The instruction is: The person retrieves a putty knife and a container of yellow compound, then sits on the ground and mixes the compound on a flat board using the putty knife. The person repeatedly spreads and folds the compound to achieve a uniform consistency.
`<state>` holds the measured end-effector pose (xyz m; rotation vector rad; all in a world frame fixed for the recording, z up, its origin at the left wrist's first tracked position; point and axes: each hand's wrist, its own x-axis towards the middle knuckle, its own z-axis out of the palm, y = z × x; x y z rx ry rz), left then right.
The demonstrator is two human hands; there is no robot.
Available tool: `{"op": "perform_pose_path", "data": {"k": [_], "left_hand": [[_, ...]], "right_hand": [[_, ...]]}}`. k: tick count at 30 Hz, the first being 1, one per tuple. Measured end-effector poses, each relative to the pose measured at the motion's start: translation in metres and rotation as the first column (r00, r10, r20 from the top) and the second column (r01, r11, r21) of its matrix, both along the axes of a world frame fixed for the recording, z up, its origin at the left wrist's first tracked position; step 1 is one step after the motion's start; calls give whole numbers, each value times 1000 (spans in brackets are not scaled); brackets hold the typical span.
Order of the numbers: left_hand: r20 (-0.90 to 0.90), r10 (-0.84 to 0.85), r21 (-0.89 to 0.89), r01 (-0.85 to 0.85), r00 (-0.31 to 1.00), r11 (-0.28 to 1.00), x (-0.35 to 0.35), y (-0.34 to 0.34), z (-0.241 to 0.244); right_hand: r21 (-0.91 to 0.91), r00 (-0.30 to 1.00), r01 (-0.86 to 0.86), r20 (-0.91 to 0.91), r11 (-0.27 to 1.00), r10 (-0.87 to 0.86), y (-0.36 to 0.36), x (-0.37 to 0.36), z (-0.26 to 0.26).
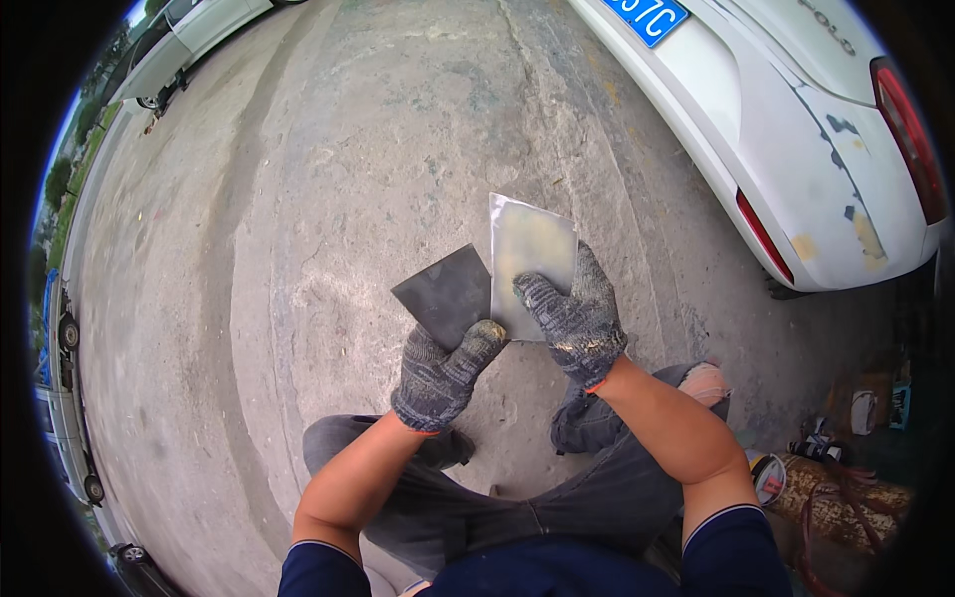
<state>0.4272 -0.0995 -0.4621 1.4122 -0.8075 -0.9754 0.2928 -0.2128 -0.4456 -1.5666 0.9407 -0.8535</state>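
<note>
My left hand (446, 373), in a grey knitted work glove, holds a dark rectangular sheet (448, 291), its thumb along the lower right edge. A pale sheet (533, 239) with a yellowish smear across its middle is gripped in my right hand (574, 313), which wears a matching glove with the thumb on the sheet's face. The two sheets meet or overlap slightly at their inner edges; I cannot tell which. Both are held above the concrete floor, over my bent knees. What the sheets are made of is not clear.
At the upper right stands a white car (791, 149) with dark and yellowish patches on its rear bodywork. A rusty cylinder (835, 500) with a reddish hose (807, 522) and a tub (768, 477) are at my lower right. More vehicles line the far left.
</note>
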Motion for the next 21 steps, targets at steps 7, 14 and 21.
{"op": "perform_pose_path", "data": {"k": [7,14,21], "left_hand": [[187,-39,21,36,982,999,-9,9,4],[131,-52,31,48,990,998,-12,11,11],[181,-158,91,144,971,985,-8,11,25]], "right_hand": [[32,998,-45,-45,998,46,12,-1,10],[-36,989,-125,-89,991,122,14,-5,8],[0,984,-169,-66,986,168,16,-8,0]]}}
